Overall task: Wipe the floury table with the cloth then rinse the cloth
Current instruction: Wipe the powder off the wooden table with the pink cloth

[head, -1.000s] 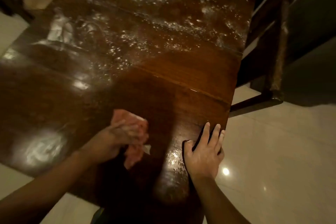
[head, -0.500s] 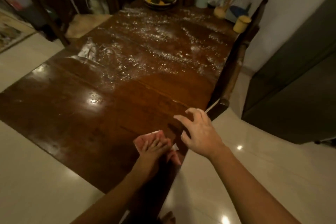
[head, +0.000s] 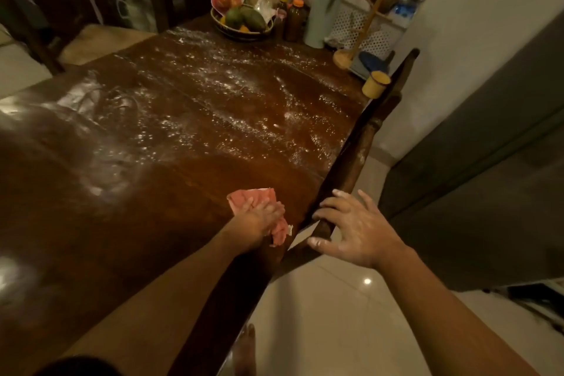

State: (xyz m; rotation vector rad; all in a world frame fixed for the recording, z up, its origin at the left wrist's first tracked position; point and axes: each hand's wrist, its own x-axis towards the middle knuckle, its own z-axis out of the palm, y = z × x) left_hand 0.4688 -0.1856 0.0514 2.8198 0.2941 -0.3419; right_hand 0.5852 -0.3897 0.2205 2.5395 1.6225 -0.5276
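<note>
The dark wooden table fills the left of the view. White flour is scattered over its middle and far half; the near strip looks wiped and glossy. My left hand presses a pink cloth flat on the table close to its right edge. My right hand, dusted with flour, grips the top rail of a wooden chair standing against the table's right side.
A fruit bowl, bottles and a tall pale jug stand at the far end. A yellow mug sits near the far right corner. Another chair is at the far left. A grey cabinet stands to the right on a tiled floor.
My right hand lifted off the table and moved right onto the chair rail. My left hand slid the cloth right, towards the table edge. The view pulled back and tilted up.
</note>
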